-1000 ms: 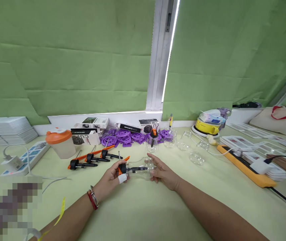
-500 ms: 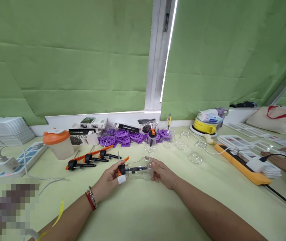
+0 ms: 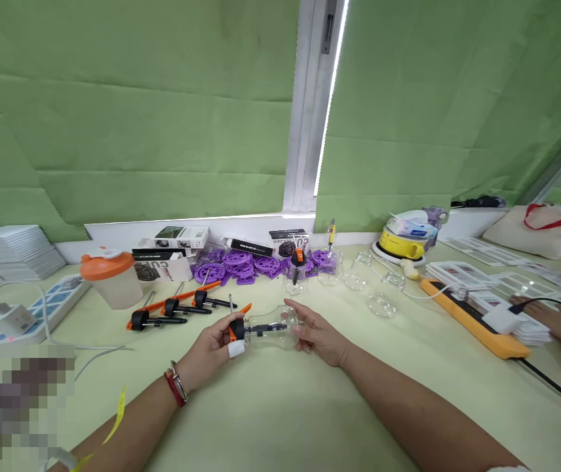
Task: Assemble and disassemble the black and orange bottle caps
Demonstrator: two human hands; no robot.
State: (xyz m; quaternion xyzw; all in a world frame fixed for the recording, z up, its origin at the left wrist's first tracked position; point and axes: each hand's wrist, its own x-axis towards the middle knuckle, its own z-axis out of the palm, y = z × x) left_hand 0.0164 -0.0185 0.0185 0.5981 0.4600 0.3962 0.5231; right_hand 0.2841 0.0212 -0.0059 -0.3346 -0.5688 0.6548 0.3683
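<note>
Left hand clasps the black cap, lower centre; right hand holds the clear bottle by its base, forefinger straighter than before.

Black-and-orange cap, purple plastic pieces, green wall covering

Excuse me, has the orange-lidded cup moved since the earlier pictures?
No; the orange-lidded cup stands in the same spot beside the white power strip.

"CU" reads on the lower left carton and right carton.
</note>
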